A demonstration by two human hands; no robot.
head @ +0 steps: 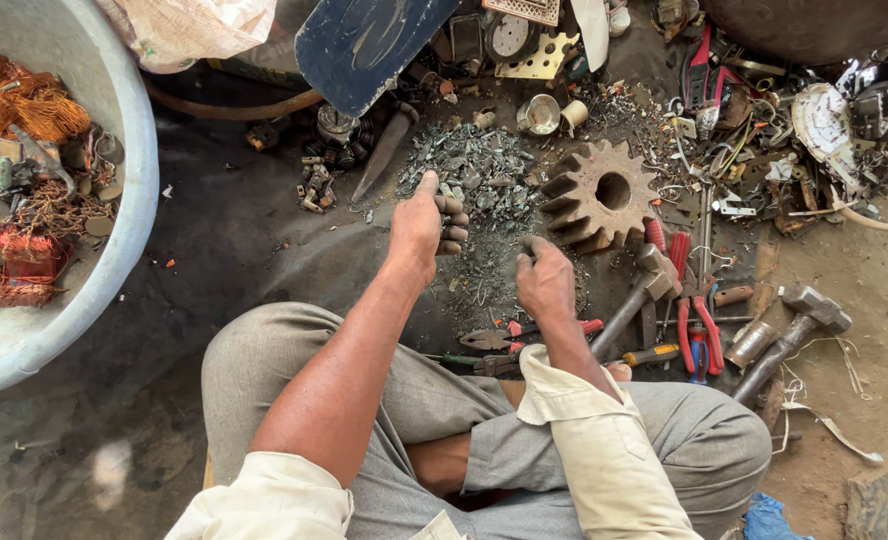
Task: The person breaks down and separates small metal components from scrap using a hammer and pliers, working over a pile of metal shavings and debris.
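Note:
My left hand (426,222) hovers over a heap of small grey metal scraps (474,170) on the dark ground, its fingers curled shut, seemingly around a few small bits that I cannot make out. My right hand (544,278) is lower and nearer to me, fingers bent down onto the scrap-strewn ground just left of a large rusty gear wheel (596,195); what it pinches is hidden. I sit cross-legged in grey trousers, sleeves rolled.
A big pale tub (114,250) with copper wire coils stands at the left. Two hammers (636,300) (794,330), red-handled pliers (699,330) and screwdrivers lie at the right. More scrap parts and dials crowd the top right. A blue blade-like sheet (364,45) lies above.

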